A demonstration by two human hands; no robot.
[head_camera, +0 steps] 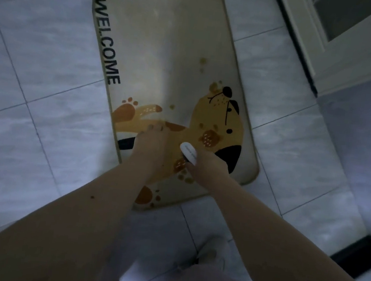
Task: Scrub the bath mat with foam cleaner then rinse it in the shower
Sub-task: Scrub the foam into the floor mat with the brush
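Brush (188,153) bristles hidden under right hand (207,166)

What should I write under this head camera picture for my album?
Left hand flat on beige WELCOME dog bath mat, right hand gripping small white brush.

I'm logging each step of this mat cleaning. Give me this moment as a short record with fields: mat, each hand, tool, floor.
mat: beige mat with WELCOME text and a dog print, flat on the floor, brownish spots on it, no foam visible
left hand: left hand rests flat on the mat, fingers straight
right hand: right hand grips a white brush
tool: brush over the dog print near the mat's near end; contact unclear
floor: pale tiles
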